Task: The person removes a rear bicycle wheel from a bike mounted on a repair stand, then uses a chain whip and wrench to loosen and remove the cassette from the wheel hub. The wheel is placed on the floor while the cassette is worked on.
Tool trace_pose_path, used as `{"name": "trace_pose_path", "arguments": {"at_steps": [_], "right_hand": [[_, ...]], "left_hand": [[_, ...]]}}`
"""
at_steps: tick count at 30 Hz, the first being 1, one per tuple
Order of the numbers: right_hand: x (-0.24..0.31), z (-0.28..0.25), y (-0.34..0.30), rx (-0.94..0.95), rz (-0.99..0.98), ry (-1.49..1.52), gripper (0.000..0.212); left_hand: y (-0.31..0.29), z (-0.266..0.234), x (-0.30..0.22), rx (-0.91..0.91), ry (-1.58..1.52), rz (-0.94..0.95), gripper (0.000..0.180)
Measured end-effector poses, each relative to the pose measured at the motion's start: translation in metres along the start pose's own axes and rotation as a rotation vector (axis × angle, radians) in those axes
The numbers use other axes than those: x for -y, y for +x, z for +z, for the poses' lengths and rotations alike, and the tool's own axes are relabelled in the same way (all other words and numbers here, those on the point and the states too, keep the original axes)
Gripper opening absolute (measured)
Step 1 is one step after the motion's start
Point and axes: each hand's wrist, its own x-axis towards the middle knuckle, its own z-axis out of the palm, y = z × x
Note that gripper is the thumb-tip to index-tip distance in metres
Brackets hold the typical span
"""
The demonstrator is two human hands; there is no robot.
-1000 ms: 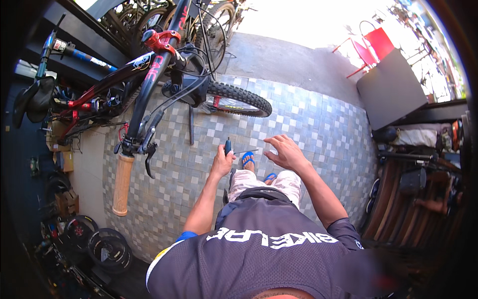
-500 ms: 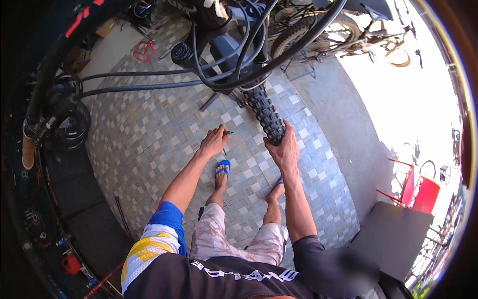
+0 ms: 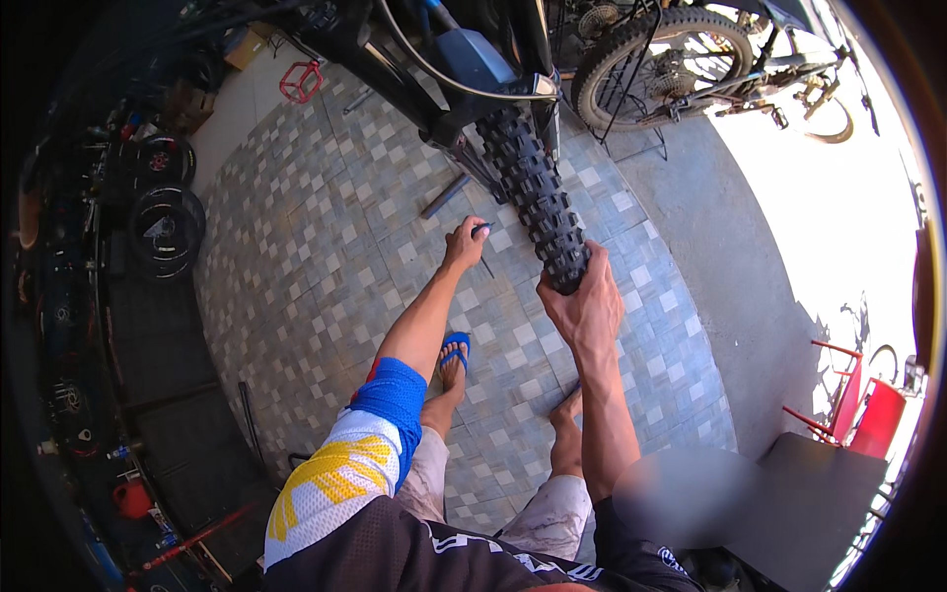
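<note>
My right hand (image 3: 589, 299) grips the near end of a knobby black bicycle tire (image 3: 541, 212), with the thumb on one side and fingers on the other. The front wheel sits between the legs of a black suspension fork (image 3: 390, 84), near the blue-grey bike frame (image 3: 473, 57). To the left of the tire, apart from it, my left hand (image 3: 462, 244) is closed around a T-handled tool (image 3: 482, 229) with a thin dark shaft. Its tip is too small to make out. The hub is hidden by the tire and fork.
A dark bar (image 3: 445, 196) lies by the wheel. A red frame-like object (image 3: 300, 82) lies at the far left. Another bicycle (image 3: 671, 69) stands at the far right. Wheels (image 3: 166, 232) line the left side; red chairs (image 3: 876, 419) and a dark table (image 3: 819, 483) stand right.
The handlebar and cables have swung out of view, and more fork and tire show. Both hands now appear farther right; the right still grips the tire, the left still holds the tool.
</note>
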Motion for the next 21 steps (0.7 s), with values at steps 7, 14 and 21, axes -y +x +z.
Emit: {"name": "trace_pose_path", "arguments": {"at_steps": [7,14,21], "right_hand": [[0.030,-0.012,-0.022,0.109,0.022,-0.029,0.075],[0.052,0.003,-0.029,0.100,-0.032,-0.061,0.079],[0.056,0.024,-0.041,0.063,-0.078,-0.071,0.076]], "left_hand": [[-0.037,-0.029,0.024,-0.060,-0.022,0.012,0.025],[-0.013,-0.028,0.050,-0.122,0.021,0.130,0.025],[0.015,-0.014,0.076,-0.153,-0.046,0.149,0.026]]}}
